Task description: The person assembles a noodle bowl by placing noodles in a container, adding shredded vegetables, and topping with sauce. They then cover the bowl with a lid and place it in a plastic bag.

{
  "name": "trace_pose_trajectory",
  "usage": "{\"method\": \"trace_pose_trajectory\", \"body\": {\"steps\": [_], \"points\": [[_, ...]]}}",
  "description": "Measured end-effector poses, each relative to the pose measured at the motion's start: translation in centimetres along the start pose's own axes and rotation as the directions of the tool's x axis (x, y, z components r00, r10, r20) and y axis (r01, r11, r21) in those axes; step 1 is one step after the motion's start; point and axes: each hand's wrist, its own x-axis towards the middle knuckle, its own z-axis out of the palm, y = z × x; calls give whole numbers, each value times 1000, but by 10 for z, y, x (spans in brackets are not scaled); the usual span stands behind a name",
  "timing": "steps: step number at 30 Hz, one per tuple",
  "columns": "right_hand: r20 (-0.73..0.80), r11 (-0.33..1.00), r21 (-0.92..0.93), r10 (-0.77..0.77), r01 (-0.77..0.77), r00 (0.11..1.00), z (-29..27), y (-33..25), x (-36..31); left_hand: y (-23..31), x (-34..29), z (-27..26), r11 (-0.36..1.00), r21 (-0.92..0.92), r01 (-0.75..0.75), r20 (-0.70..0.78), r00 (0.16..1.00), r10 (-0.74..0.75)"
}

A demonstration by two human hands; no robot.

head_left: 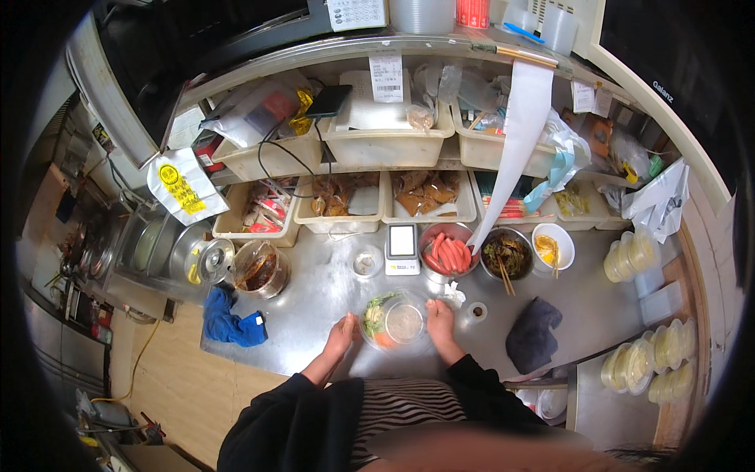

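Note:
In front of me on the steel counter is a round clear plastic bowl (410, 340). Shredded green and orange vegetables (379, 318) show on its left side, and something pale, hard to make out, on its right. My left hand (340, 337) has its fingers curled at the bowl's left edge. At the opposite edge, my right hand (440, 321) grips the rim with bent fingers. Just beyond the bowl stands a small white digital scale (402, 266). A crumpled white tissue (454, 295) lies by my right hand.
Beyond lie a bowl of red sausages (448, 256), a dark-food bowl with chopsticks (505, 256) and a white bowl (554, 248). A tub of dark sauce (261, 269) and a blue cloth (234, 318) sit left, a dark cloth (533, 334) right. A long paper strip (523, 118) hangs down.

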Motion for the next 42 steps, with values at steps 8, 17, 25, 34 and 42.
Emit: {"method": "trace_pose_trajectory", "body": {"steps": [8,17,25,34,42], "points": [[-32,992,-129,-16,11,999,13,-17,12,-5,10,-11,996,88,19,113,993,-29],[-44,977,-199,-88,77,995,18,-28,13,-10,16,-9,930,349,-116,75,993,96],[-72,962,-260,-105,83,992,18,-35,10,-12,18,-10,935,339,-107,47,994,96],[-83,936,-339,-125,90,989,19,-39,8,-2,12,-5,918,377,-123,31,992,120],[-74,929,-357,-127,93,989,20,-42,8,-10,18,-8,932,354,-78,22,997,75]]}}
